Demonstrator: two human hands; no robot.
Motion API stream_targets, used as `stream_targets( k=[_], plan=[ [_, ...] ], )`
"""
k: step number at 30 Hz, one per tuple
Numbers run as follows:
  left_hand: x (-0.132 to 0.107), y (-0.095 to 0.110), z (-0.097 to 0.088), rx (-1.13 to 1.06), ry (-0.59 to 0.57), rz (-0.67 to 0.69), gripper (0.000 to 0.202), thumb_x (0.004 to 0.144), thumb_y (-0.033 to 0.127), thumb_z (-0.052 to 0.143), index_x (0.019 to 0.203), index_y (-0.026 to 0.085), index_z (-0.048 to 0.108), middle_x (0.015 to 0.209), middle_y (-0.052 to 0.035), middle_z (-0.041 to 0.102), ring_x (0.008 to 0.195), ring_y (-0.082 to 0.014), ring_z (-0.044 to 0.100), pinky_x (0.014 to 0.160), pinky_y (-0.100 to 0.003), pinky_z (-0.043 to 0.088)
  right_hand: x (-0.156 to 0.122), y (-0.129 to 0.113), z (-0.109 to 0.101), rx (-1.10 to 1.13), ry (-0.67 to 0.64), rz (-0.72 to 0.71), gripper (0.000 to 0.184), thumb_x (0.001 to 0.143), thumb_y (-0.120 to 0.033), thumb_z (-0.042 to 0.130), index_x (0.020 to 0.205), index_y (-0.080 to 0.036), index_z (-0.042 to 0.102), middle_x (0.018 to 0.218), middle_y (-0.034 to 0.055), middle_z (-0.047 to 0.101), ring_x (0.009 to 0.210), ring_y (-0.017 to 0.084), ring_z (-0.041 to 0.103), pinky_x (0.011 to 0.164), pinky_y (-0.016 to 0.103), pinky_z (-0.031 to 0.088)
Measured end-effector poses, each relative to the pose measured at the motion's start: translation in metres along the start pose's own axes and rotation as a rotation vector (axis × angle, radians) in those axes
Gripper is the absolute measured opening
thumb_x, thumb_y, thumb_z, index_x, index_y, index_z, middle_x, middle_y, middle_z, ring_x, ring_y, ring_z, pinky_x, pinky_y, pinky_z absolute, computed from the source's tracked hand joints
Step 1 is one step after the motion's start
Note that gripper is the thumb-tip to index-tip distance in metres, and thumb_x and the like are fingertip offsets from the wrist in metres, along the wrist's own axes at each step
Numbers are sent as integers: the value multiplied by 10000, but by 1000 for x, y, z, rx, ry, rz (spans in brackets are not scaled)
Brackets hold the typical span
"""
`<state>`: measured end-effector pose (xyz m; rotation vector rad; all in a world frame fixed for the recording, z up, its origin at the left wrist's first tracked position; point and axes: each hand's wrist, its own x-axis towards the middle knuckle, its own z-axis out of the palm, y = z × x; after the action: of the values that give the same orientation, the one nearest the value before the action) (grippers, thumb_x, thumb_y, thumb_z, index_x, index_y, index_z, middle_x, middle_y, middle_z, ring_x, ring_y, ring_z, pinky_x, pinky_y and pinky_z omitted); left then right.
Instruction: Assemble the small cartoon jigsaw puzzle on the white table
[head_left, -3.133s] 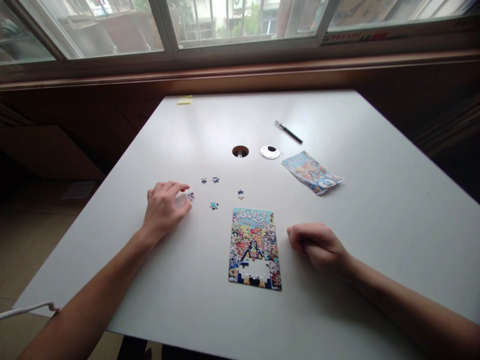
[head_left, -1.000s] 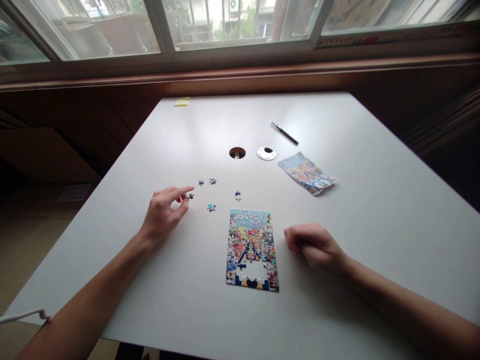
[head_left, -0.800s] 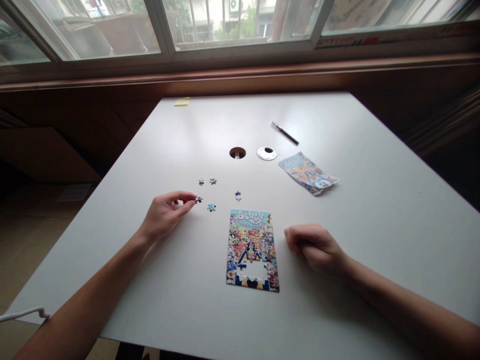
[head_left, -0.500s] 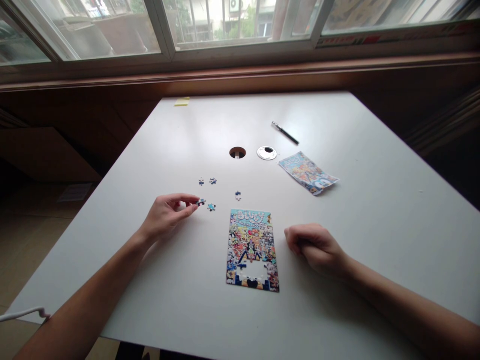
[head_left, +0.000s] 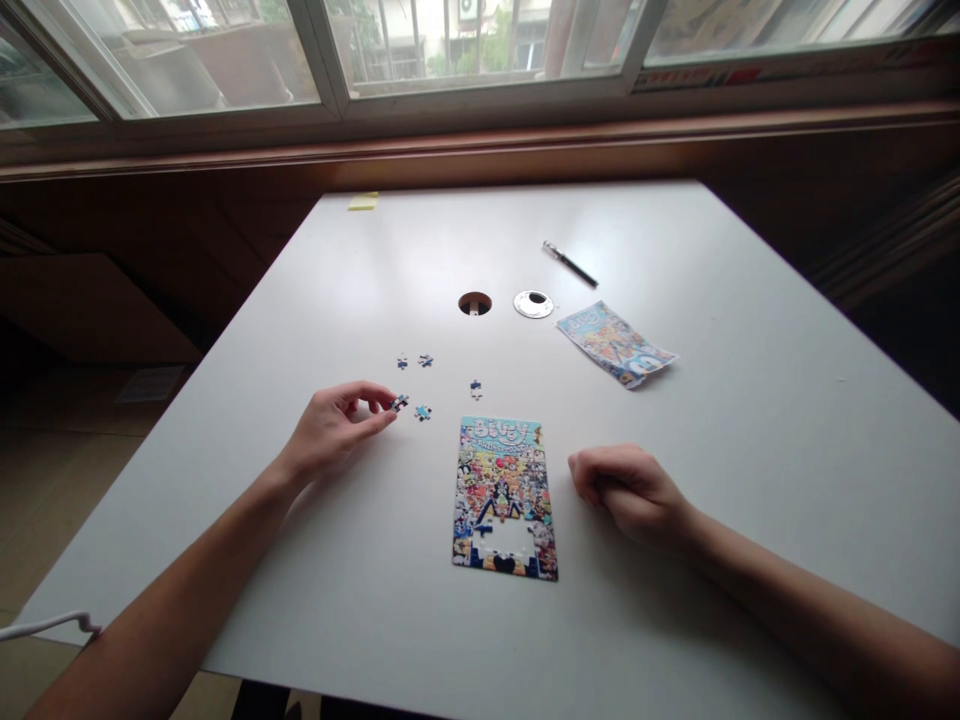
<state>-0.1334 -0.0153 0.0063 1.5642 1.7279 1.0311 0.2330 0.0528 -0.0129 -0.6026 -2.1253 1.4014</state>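
A colourful jigsaw puzzle (head_left: 505,496) lies flat on the white table (head_left: 750,440), with a white gap near its lower edge. My left hand (head_left: 334,428) rests left of it and pinches a small puzzle piece (head_left: 399,403) between thumb and forefinger, just above the tabletop. Close to that piece lies a loose light-blue piece (head_left: 423,412); other loose pieces (head_left: 426,361) sit farther back, and one (head_left: 475,388) sits above the puzzle. My right hand (head_left: 626,492) lies curled in a loose fist on the table just right of the puzzle, with nothing visible in it.
A crumpled printed wrapper (head_left: 616,344) lies at the right rear of the puzzle. Behind it are a black pen (head_left: 570,264), a round cable hole (head_left: 475,302) and its silver cap (head_left: 533,304). A yellow sticky pad (head_left: 363,202) sits at the far edge under the window.
My left hand picked a small piece off the table and carried it right, toward the light-blue piece. The right hand has stayed still beside the puzzle.
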Motion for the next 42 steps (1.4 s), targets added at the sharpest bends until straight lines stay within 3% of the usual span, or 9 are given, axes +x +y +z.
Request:
stream_targets(
  k=[8, 12, 17, 22, 26, 33, 42],
  plan=[
    [-1, 0, 3, -167, -4, -5, 153, 804, 273, 719, 885, 153, 670, 908, -75, 688, 871, -186, 636, 742, -276, 500, 0, 0, 0, 4, -1, 4, 215, 595, -23, 325, 587, -176, 476, 546, -35, 434, 519, 87, 354, 499, 241, 267],
    [-1, 2, 4, -229, -49, -9, 142, 804, 246, 723, 869, 147, 645, 903, -66, 674, 851, -164, 630, 739, -259, 506, 0, -1, 0, 2, 1, 1, 220, 594, -21, 323, 587, -175, 479, 545, -37, 439, 517, 86, 360, 499, 239, 272],
    [-3, 5, 3, -296, -87, -37, 280, 806, 243, 732, 1064, 176, 647, 889, -44, 665, 814, -144, 637, 667, -224, 521, 0, 0, 0, -1, 0, -1, 221, 595, -20, 326, 590, -174, 484, 550, -36, 444, 519, 86, 363, 499, 238, 276],
    [-4, 1, 4, -349, -148, -131, 327, 798, 284, 750, 1078, 145, 655, 906, -84, 709, 847, -218, 716, 742, -310, 599, 0, 1, 0, -1, 3, -4, 221, 600, -16, 328, 591, -174, 482, 550, -36, 447, 520, 84, 368, 502, 237, 274],
    [-3, 5, 5, -394, -141, -124, 332, 753, 285, 793, 999, 154, 612, 924, -63, 703, 884, -254, 733, 777, -350, 623, 0, 1, 0, 1, -3, -4, 221, 595, -17, 326, 593, -174, 480, 548, -38, 445, 518, 83, 365, 502, 236, 273],
    [-3, 9, 3, -385, -196, -106, 306, 763, 276, 790, 897, 160, 540, 725, -30, 698, 670, -206, 728, 591, -280, 602, 0, 1, 0, -3, -3, -4, 219, 589, -19, 326, 590, -176, 480, 546, -39, 438, 516, 84, 359, 494, 237, 268],
    [-4, 7, 6, -381, -185, -83, 278, 859, 308, 695, 1061, 147, 592, 840, -76, 742, 780, -211, 728, 694, -320, 609, 1, -1, 0, -18, -2, 7, 205, 596, -27, 340, 582, -176, 479, 540, -35, 436, 513, 89, 361, 493, 239, 273]
  ],
)
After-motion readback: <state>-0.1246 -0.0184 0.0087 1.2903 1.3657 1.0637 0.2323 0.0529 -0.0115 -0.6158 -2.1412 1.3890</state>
